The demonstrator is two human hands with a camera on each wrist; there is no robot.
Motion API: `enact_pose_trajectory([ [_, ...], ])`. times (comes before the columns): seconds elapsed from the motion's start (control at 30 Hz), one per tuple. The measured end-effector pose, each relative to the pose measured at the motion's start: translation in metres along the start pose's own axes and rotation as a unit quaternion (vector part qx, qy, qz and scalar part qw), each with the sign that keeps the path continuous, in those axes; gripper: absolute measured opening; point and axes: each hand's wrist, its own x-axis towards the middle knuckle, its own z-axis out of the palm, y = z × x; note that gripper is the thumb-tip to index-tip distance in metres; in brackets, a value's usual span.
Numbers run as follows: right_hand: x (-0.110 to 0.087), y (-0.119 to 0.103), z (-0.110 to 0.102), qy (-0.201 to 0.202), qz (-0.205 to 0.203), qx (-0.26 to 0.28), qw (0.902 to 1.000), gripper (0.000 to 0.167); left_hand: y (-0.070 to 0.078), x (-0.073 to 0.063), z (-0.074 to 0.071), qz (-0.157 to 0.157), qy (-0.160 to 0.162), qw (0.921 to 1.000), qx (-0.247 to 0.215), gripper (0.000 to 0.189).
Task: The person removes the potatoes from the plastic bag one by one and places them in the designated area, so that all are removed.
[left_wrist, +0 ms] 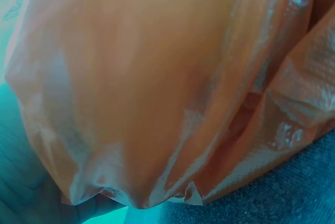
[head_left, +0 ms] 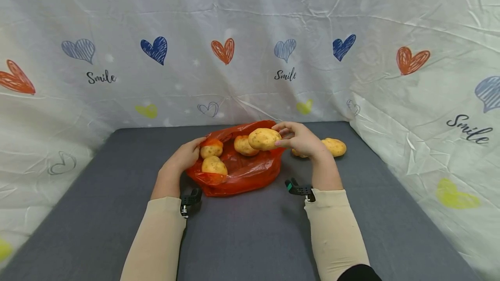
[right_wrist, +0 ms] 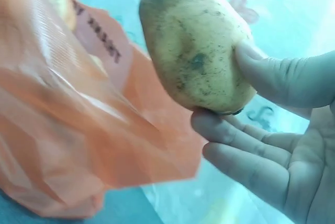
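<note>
A red plastic bag (head_left: pixel 250 177) lies with its mouth spread wide, and three potatoes sit inside, among them a front one (head_left: pixel 214 165) and one farther right (head_left: pixel 244 145). At the bag's left edge my left hand (head_left: pixel 183 155) grips the plastic; its fingertips are partly hidden by the bag. My right hand (head_left: pixel 298 138) pinches another potato (right_wrist: pixel 196 51) between thumb and fingertips, over the right side of the opening. In the right wrist view, this potato shows dark specks and hangs beside the bag's thin orange-red wall (right_wrist: pixel 131 145).
Right of the bag, a potato (head_left: pixel 334 147) lies on the grey tabletop (head_left: pixel 246 237), with a second one (head_left: pixel 297 154) partly hidden behind my right hand. A white curtain (head_left: pixel 250 81) printed with hearts hangs along the back and sides.
</note>
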Motion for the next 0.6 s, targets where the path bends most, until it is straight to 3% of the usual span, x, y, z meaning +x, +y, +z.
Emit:
enact_pose_trajectory([
  [0.33,-0.018,0.020,-0.033,-0.008,0.025,-0.006,0.9996,0.058,-0.001,0.001,0.001,0.001,-0.003,1.0000,-0.001,0.052],
  [0.6,-0.031,0.038,-0.054,0.001,0.052,-0.001,0.9986,0.056,-0.001,0.000,0.001,0.000,0.000,1.0000,-0.001,0.052],
])
